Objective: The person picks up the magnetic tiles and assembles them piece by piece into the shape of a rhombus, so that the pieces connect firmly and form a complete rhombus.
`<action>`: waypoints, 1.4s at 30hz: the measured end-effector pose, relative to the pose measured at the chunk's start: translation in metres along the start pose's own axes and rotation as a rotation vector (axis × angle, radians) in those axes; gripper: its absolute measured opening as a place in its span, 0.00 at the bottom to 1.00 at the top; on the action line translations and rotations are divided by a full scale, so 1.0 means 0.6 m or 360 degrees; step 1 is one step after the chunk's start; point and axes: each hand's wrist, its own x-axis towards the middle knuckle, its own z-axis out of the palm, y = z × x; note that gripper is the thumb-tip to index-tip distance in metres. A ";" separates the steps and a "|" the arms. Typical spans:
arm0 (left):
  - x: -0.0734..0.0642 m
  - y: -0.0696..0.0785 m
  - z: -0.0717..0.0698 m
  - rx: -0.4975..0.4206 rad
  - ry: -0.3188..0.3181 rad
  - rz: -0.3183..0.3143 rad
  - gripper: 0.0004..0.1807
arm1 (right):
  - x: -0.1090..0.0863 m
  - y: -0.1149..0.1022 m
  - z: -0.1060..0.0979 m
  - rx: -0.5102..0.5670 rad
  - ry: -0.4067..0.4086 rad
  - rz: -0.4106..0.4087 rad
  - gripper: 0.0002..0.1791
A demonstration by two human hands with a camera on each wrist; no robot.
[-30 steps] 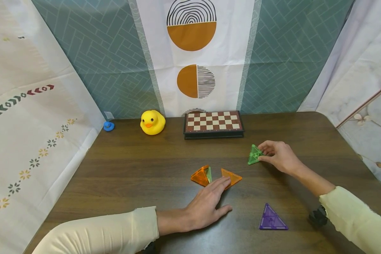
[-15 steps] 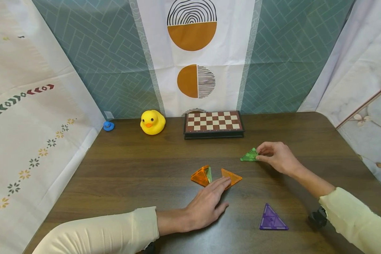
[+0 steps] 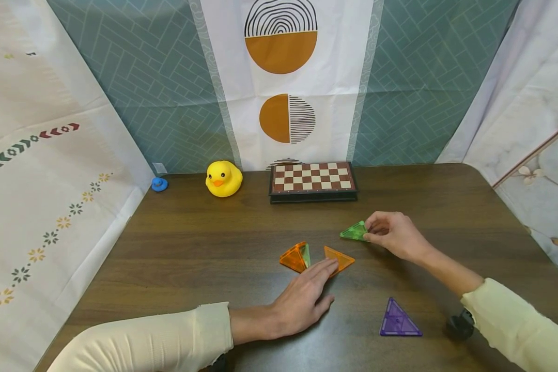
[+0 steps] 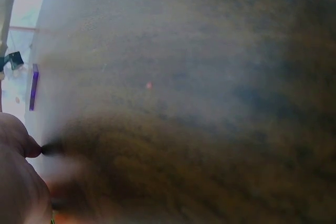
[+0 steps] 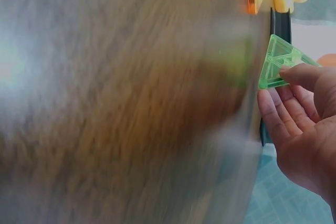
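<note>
A translucent green triangular magnetic tile (image 3: 354, 231) is pinched between the thumb and fingers of my right hand (image 3: 395, 235), right of the table's middle; the right wrist view shows the thumb on the face of the green tile (image 5: 283, 64). My left hand (image 3: 297, 302) lies with straight fingers, their tips resting on an orange triangular tile (image 3: 342, 259), partly hidden beneath them. Just left of those fingertips stands a small pyramid (image 3: 294, 258) of tiles, with orange faces and a green one. A purple triangular tile (image 3: 398, 320) lies flat at the front right.
Along the back of the table (image 3: 190, 279) stand a folded chessboard box (image 3: 312, 182), a yellow rubber duck (image 3: 223, 179) and a small blue duck (image 3: 159, 184). Fabric hangs behind and at both sides.
My right hand has moved left and slightly toward me with the green tile, turning it from upright to a flatter slant. My left hand stays on the orange tile, its thumb drawn in slightly.
</note>
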 end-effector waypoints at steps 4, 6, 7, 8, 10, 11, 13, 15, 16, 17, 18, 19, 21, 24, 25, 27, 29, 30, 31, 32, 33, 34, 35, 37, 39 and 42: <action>0.000 0.001 -0.001 0.0001 -0.0008 -0.0003 0.36 | -0.002 -0.005 0.009 0.0024 -0.0014 0.0003 0.08; 0.000 0.001 -0.001 0.0009 -0.0010 -0.0005 0.36 | -0.002 -0.008 0.014 0.0024 -0.0019 0.0006 0.08; 0.000 0.001 -0.001 0.0010 -0.0008 -0.0003 0.36 | -0.003 -0.009 0.016 0.0022 -0.0020 0.0010 0.08; 0.000 0.001 -0.001 0.0011 -0.0008 -0.0003 0.36 | -0.003 -0.010 0.018 0.0020 -0.0023 0.0017 0.08; 0.000 0.001 0.000 0.0017 -0.0006 -0.0001 0.36 | -0.004 -0.013 0.022 0.0028 -0.0028 0.0021 0.08; 0.000 0.000 0.000 0.0019 -0.0007 -0.0003 0.36 | -0.004 -0.015 0.024 0.0035 -0.0030 0.0026 0.08; -0.001 0.001 0.000 0.0022 -0.0006 -0.0002 0.36 | -0.006 -0.018 0.027 0.0047 -0.0037 0.0031 0.08; -0.001 0.001 0.000 0.0027 -0.0005 -0.0003 0.36 | -0.007 -0.020 0.030 0.0053 -0.0048 0.0026 0.08; -0.001 0.001 0.000 0.0030 -0.0004 -0.0003 0.36 | -0.007 -0.022 0.032 0.0057 -0.0056 0.0021 0.08; -0.001 0.001 0.000 0.0032 -0.0003 -0.0002 0.35 | -0.008 -0.023 0.033 0.0059 -0.0058 0.0018 0.08; -0.001 0.001 0.000 0.0032 -0.0002 -0.0002 0.35 | -0.008 -0.024 0.035 0.0061 -0.0062 0.0012 0.08; -0.001 0.001 0.000 0.0034 -0.0001 -0.0002 0.35 | -0.009 -0.026 0.036 0.0063 -0.0064 0.0007 0.09; -0.001 0.000 0.001 0.0039 -0.0001 -0.0001 0.35 | -0.010 -0.030 0.037 0.0075 -0.0069 -0.0007 0.09; -0.001 0.000 0.002 0.0042 -0.0002 0.0001 0.35 | -0.010 -0.034 0.038 0.0090 -0.0071 -0.0024 0.09; -0.001 0.000 0.002 0.0042 -0.0003 0.0002 0.35 | -0.011 -0.035 0.038 0.0093 -0.0072 -0.0030 0.09; -0.001 0.000 0.002 0.0046 -0.0004 0.0006 0.35 | -0.011 -0.036 0.039 0.0090 -0.0069 -0.0037 0.10; 0.000 -0.001 0.002 0.0044 -0.0006 0.0007 0.35 | -0.011 -0.038 0.040 0.0085 -0.0071 -0.0035 0.10; 0.000 -0.001 0.001 0.0042 -0.0008 0.0007 0.35 | -0.011 -0.038 0.040 0.0080 -0.0072 -0.0033 0.10; 0.000 -0.001 0.001 0.0039 -0.0011 0.0007 0.35 | -0.011 -0.038 0.041 0.0077 -0.0075 -0.0032 0.10; 0.000 -0.001 0.001 0.0041 -0.0012 0.0008 0.35 | -0.011 -0.038 0.041 0.0072 -0.0076 -0.0032 0.10; 0.000 -0.002 0.001 0.0039 -0.0014 0.0006 0.36 | -0.011 -0.038 0.042 0.0069 -0.0077 -0.0032 0.10; 0.000 -0.001 0.001 0.0035 -0.0018 0.0002 0.36 | -0.011 -0.037 0.042 0.0066 -0.0079 -0.0031 0.10; 0.000 -0.001 0.001 0.0029 -0.0019 -0.0001 0.36 | -0.011 -0.037 0.043 0.0063 -0.0081 -0.0031 0.10; -0.001 -0.002 0.001 0.0032 -0.0021 -0.0004 0.36 | -0.011 -0.037 0.044 0.0062 -0.0082 -0.0026 0.10; -0.001 -0.002 0.001 0.0028 -0.0020 -0.0005 0.36 | -0.011 -0.037 0.046 0.0065 -0.0088 -0.0013 0.10; 0.000 -0.001 0.001 0.0037 -0.0013 0.0003 0.36 | -0.012 -0.040 0.048 0.0085 -0.0100 -0.0002 0.11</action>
